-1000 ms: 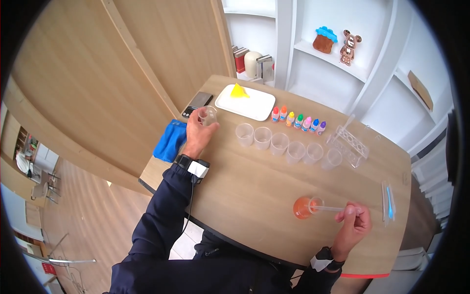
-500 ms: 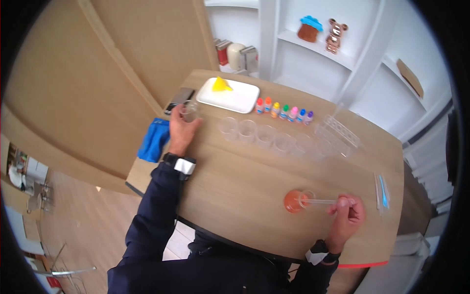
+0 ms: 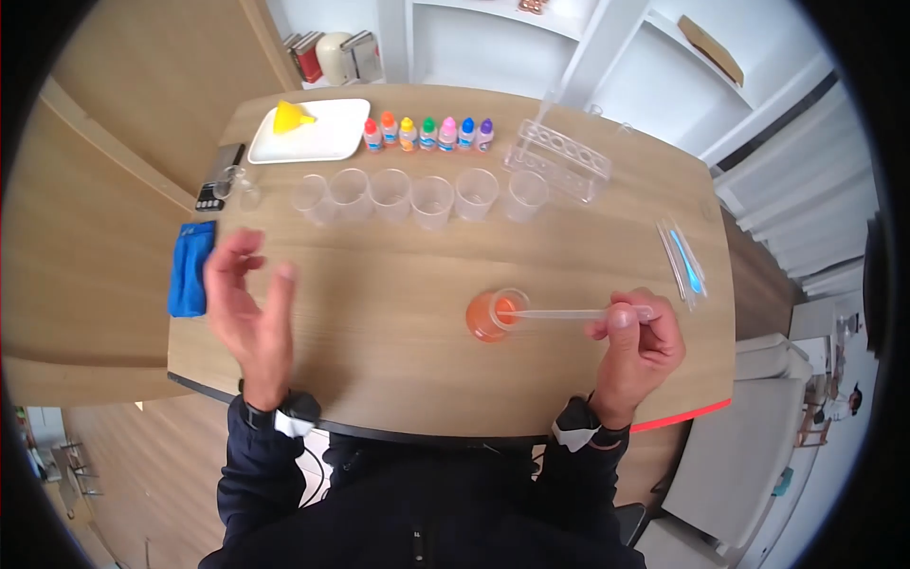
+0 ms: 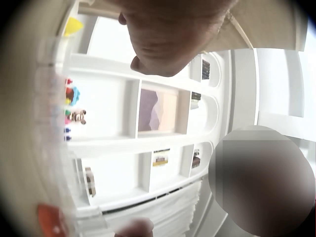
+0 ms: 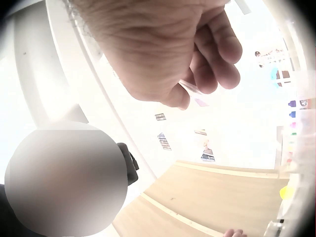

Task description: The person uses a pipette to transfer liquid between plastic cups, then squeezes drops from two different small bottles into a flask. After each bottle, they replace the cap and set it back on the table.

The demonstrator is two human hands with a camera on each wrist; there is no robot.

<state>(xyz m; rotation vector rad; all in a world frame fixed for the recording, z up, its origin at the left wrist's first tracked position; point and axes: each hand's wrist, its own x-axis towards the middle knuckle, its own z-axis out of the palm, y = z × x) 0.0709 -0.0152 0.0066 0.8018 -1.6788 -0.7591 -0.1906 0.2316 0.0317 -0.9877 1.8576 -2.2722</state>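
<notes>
In the head view my right hand (image 3: 640, 346) pinches the bulb end of a clear plastic dropper (image 3: 555, 314). The dropper's tip reaches into the mouth of a glass flask (image 3: 483, 321) with orange liquid in it. My left hand (image 3: 251, 313) is above the table's left side, its fingers apart and loosely bent, with nothing in them. Beyond it, a small clear glass vessel (image 3: 249, 197) stands beside the dark scale (image 3: 210, 194), overlapping it in this view. In the right wrist view the fingers (image 5: 217, 54) are curled; the dropper is largely hidden behind them.
Several clear plastic cups (image 3: 431, 201) stand in a row across the table. Behind them are several colour bottles (image 3: 428, 136), a white tray (image 3: 332, 147) with a yellow funnel (image 3: 289, 118), and a test-tube rack (image 3: 559, 163). A blue cloth (image 3: 192, 270) lies left; thin tools (image 3: 684, 261) lie right.
My left hand has let go of the clear glass vessel by the scale and drawn back toward me. The right hand keeps the dropper in the flask. The head view has turned rightward and down.
</notes>
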